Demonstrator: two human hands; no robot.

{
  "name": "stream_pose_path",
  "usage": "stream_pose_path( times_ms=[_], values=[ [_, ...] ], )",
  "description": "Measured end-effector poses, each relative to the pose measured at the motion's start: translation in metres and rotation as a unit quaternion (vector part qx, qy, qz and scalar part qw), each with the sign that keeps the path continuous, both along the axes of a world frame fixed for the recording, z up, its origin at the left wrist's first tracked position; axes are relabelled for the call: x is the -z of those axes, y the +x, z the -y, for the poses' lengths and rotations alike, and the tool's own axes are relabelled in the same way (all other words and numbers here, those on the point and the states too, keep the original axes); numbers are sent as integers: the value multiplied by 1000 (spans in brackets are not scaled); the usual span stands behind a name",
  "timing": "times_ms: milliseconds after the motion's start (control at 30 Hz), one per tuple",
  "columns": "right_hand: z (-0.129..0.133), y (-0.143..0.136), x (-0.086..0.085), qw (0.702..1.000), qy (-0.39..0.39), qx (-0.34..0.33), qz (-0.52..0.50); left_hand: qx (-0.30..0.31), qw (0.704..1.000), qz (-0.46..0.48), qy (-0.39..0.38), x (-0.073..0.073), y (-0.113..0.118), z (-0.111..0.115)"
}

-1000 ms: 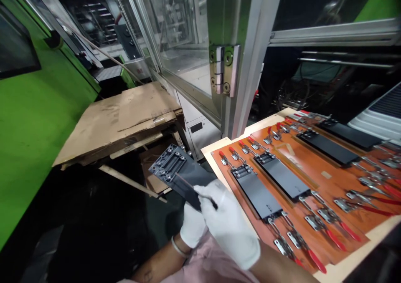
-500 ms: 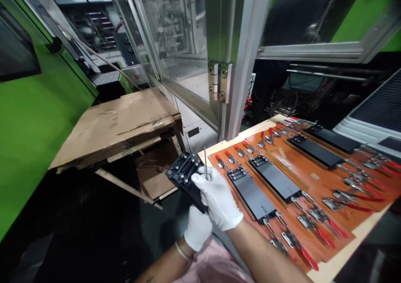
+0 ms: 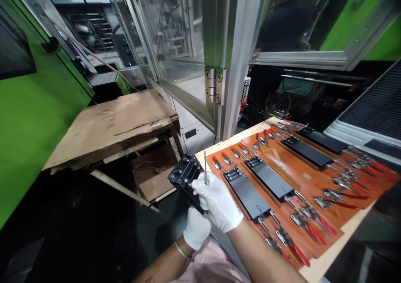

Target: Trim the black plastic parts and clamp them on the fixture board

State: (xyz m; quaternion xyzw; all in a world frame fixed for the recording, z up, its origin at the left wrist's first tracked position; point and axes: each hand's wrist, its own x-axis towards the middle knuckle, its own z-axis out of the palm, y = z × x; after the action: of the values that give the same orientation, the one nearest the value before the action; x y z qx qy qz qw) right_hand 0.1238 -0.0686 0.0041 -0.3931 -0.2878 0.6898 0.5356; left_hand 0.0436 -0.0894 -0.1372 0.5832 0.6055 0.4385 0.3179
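Note:
A black rectangular part (image 3: 185, 175) with several metal screws along its ribbed end is raised before me, tilted. Wrapped around its lower end is my left hand (image 3: 197, 228) in a white glove; its fingers are mostly hidden. My right hand (image 3: 219, 201), also gloved, is closed around a thin metal rod (image 3: 205, 166) that sticks up past the fingers. Its thumb and fingertip press at a screw on the part's ribbed end. The rod's lower end is hidden in the glove.
On the right, an orange board (image 3: 300, 191) carries several black plates (image 3: 249, 195) in red-handled toggle clamps (image 3: 300, 253). A cardboard-topped table (image 3: 115, 116) stands at left. A hinged, framed clear door (image 3: 181, 61) is ahead. Behind the right panel, a person (image 3: 285, 20) shows dimly.
The view has shifted slightly, so the board appears farther left. The black part has turned a little in my hands, its ribbed end tipping; both hands keep their grip.

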Motion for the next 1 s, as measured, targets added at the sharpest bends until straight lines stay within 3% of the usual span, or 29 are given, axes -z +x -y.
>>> stream_pose_path(
  times_ms=[100,267,367,500,567,667,800,900,1000],
  values=[
    [-1,6,3,1000,-8,-5,3,22,999,22,-10,0,4,0],
    [3,9,-1,998,18,58,28,57,997,32,-29,-2,7,-1],
    [8,17,-1,999,4,34,40,73,997,3,-3,-13,8,-2],
    [13,31,-2,999,28,-37,28,81,989,-75,98,-26,5,-8],
    [15,34,-5,998,39,-38,28,76,983,-96,136,-28,2,-12],
    [16,33,-8,999,21,-19,44,55,984,-95,140,-36,-5,-18],
    [19,33,-5,994,-29,-50,98,21,988,-69,140,-64,-15,-24],
    [27,47,-6,963,26,-66,259,26,991,-58,113,-86,-22,-27],
    [37,72,-12,884,178,-29,432,84,996,-12,22,-97,-25,-26]
  ],
)
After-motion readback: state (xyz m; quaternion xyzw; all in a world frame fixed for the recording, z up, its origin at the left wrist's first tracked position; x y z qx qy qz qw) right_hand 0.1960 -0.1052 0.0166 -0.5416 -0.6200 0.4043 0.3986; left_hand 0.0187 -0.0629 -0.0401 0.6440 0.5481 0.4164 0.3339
